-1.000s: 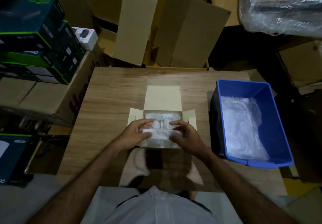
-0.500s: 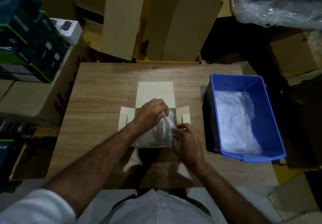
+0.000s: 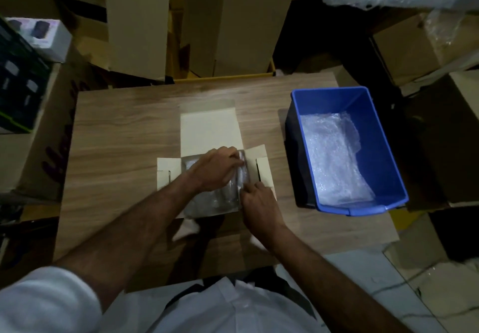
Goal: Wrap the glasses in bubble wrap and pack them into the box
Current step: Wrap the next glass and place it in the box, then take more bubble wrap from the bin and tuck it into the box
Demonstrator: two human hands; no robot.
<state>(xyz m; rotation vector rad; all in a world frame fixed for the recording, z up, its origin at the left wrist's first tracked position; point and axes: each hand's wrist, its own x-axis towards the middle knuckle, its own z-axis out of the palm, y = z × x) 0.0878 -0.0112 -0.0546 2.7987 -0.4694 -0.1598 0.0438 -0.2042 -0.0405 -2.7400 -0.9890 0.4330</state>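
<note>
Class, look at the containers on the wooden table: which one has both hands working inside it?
The small cardboard box with its flaps folded open at the table's middle; the left hand and right hand handle its bubble-wrapped contents. The blue bin stands untouched.

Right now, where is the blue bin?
In the head view the blue bin sits on the right side of the wooden table, right of the open box, with bubble wrap inside it.

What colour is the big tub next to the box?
Blue. The tub sits right of the box, with clear bubble wrap inside; the head view shows it.
</note>
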